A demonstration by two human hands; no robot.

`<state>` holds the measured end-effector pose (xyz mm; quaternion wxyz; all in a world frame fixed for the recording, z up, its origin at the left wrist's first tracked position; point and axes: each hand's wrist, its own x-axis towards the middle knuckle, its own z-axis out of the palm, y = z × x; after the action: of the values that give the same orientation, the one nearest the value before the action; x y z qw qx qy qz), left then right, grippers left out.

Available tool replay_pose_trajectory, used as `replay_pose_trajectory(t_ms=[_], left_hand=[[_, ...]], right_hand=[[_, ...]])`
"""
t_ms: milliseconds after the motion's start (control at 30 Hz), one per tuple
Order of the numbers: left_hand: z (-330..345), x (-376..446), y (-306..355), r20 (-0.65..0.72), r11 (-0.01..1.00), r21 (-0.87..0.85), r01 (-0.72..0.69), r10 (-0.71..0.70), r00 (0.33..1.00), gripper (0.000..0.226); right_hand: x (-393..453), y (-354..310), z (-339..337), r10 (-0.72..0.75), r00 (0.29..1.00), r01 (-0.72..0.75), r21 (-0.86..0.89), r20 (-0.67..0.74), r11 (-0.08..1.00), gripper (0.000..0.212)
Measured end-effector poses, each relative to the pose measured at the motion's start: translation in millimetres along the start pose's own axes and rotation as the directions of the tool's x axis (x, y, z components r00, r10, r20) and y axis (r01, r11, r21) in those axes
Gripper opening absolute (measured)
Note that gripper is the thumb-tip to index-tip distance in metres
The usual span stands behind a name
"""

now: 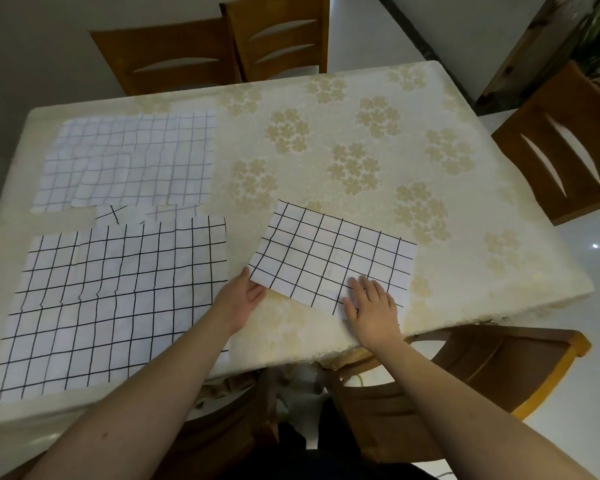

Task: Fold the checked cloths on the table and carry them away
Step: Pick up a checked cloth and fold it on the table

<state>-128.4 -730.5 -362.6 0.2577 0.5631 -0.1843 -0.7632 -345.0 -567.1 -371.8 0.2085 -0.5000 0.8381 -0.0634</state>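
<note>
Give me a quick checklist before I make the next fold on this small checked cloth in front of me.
1. Small checked cloth lies flat on the table: ok.
2. Right hand rests flat on its near edge, pinning it: ok.
3. Left hand at its near-left corner: ok, though whether it grips the corner, cannot tell.
4. Cloth clear of the large checked cloth to the left: ok, a gap shows.
5. Layers lined up squarely: cannot tell.
6. Other cloths folded: not ok; the large one and the faint checked cloth lie spread.
</note>
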Motion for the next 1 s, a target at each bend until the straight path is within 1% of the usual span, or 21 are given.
replay_pose_trajectory(t_ms=[33,100,167,233,267,333,367,433,500,567,633,700,767,833,867,933,1000], left_hand=[[3.0,-2.8,-4.8,0.008,0.999,-0.024,0.031,-0.031,0.999,0.047],[10.0,-6.7,-15.9,0.026,0.997,0.020,0.068,-0.069,0.997,0.054],[20.7,-12.5,-27.7,0.040,0.992,0.106,0.070,-0.075,0.996,0.049],[32.8,-14.6,-42.4,0.053,0.983,0.176,0.047,-0.057,0.997,0.038],[39.7,-15.4,-50.2,0.062,0.979,0.200,0.042,-0.055,0.997,0.033],[54.1,-17.7,-63.9,0.078,0.973,0.223,0.052,-0.071,0.994,0.028],[60.2,-16.9,-71.1,0.062,0.970,0.236,0.063,-0.080,0.995,0.027],[69.3,-14.3,-81.4,-0.013,0.960,0.277,0.049,-0.047,0.999,0.021],[75.5,-13.1,-84.3,-0.102,0.953,0.301,0.021,0.011,0.995,0.016],[76.7,-7.6,-84.9,-0.151,0.943,0.332,-0.002,0.056,0.987,0.012],[76.0,-4.4,-81.5,-0.157,0.929,0.368,-0.023,0.087,0.984,0.004],[72.7,-1.3,-77.5,-0.155,0.904,0.425,-0.044,0.121,0.981,0.009],[69.8,0.1,-69.9,-0.157,0.850,0.522,-0.070,0.176,0.972,0.005],[67.7,2.1,-59.1,-0.175,0.798,0.594,-0.101,0.251,0.952,0.021],[66.0,4.0,-53.8,-0.188,0.793,0.600,-0.102,0.264,0.946,0.026],[63.7,8.0,-46.0,-0.182,0.798,0.593,-0.107,0.263,0.947,0.029],[63.8,7.2,-40.0,-0.178,0.800,0.588,-0.115,0.268,0.947,0.032]], right_hand=[[6.5,0.3,-1.8,-0.024,1.000,0.024,-0.001,0.000,1.000,0.078],[22.1,2.2,-7.0,-0.059,0.998,0.059,-0.002,0.006,0.998,0.075],[37.9,5.4,-13.1,-0.095,0.995,0.095,-0.022,0.022,0.995,0.068],[52.4,9.7,-16.2,-0.151,0.987,0.155,-0.076,0.060,0.985,0.061],[58.2,10.9,-17.5,-0.188,0.978,0.197,-0.104,0.087,0.975,0.062],[67.0,10.6,-17.7,-0.281,0.950,0.299,-0.142,0.137,0.944,0.072],[70.2,10.0,-15.8,-0.326,0.930,0.351,-0.145,0.169,0.925,0.076],[73.8,9.7,-9.7,-0.389,0.893,0.426,-0.147,0.225,0.892,0.077],[74.9,13.5,-1.8,-0.415,0.876,0.460,-0.168,0.245,0.872,0.070],[78.2,20.2,2.4,-0.411,0.880,0.457,-0.190,0.238,0.869,0.064],[86.0,28.5,1.6,-0.379,0.901,0.420,-0.205,0.212,0.884,0.063],[95.9,36.4,-5.2,-0.338,0.921,0.375,-0.212,0.191,0.902,0.062],[106.3,44.7,-12.1,-0.318,0.934,0.349,-0.219,0.164,0.911,0.062],[116.4,51.3,-18.9,-0.305,0.949,0.316,-0.190,0.083,0.930,0.063],[121.8,53.8,-22.4,-0.287,0.957,0.289,-0.166,0.038,0.943,0.065],[131.5,55.7,-29.5,-0.251,0.968,0.247,-0.102,-0.024,0.963,0.066],[135.2,53.9,-33.3,-0.280,0.957,0.276,-0.064,-0.074,0.959,0.062]])
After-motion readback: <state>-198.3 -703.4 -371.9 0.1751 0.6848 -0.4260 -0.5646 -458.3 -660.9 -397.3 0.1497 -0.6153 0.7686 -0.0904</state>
